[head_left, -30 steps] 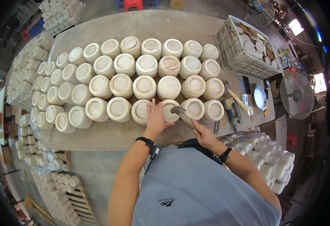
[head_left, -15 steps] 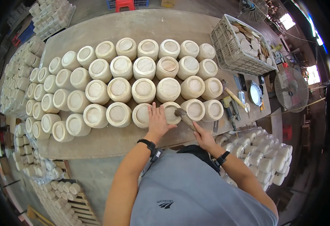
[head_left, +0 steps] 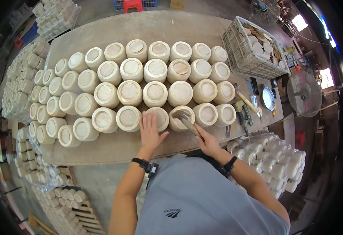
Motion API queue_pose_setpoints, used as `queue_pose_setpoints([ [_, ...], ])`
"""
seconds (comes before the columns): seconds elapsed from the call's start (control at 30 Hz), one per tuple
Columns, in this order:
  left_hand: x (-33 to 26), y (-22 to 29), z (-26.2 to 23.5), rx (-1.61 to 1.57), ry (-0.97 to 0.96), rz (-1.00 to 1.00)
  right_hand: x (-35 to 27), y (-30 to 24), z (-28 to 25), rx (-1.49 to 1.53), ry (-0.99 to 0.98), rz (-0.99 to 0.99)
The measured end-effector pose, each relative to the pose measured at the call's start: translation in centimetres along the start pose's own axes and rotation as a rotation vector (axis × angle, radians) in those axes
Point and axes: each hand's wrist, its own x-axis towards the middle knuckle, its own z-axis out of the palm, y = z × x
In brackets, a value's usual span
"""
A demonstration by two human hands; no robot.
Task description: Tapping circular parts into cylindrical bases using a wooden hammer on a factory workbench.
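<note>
Rows of pale, rounded cylinders with discs set into their tops cover the table. My right hand (head_left: 208, 142) is closed around the handle of a hammer (head_left: 191, 126). Its dark head lies over the top of a front-row cylinder (head_left: 178, 127), hiding part of the disc; whether it touches cannot be made out. To the left, my left hand (head_left: 151, 133) is open, fingers stretched forward over the left part of the neighbouring cylinder (head_left: 162, 118). Its thumb points right, toward the cylinder under the hammer.
A grey plastic crate (head_left: 238, 55) full of thin round discs stands at the table's far right. Another hammer (head_left: 246, 98), a power drill (head_left: 242, 116) and a foil-like dish (head_left: 268, 97) lie near the right edge. Wrapped stacks of cylinders (head_left: 267, 152) stand below.
My left hand has shifted left across the front-row cylinder. The hammer head has moved slightly left, farther over the top of its cylinder. The whole view has shifted a little.
</note>
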Motion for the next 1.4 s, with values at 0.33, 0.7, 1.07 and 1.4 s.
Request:
queue_pose_setpoints([
  [0.33,-0.8,-3.3,1.9,-0.037,0.180,0.015,4.4,-1.5,2.6,0.048,-0.121,-0.100],
  [0.7,-0.7,-2.8,1.3,-0.101,0.174,-0.019,4.0,-0.5,3.7,0.325,-0.126,0.241],
  [1.07,-0.8,-2.5,0.8,-0.076,0.171,-0.028,5.2,-0.3,2.4,0.787,-0.158,0.563],
  [1.4,-0.6,-1.9,0.3,-0.028,0.145,-0.028,4.4,0.6,2.8,0.702,-0.289,0.489],
])
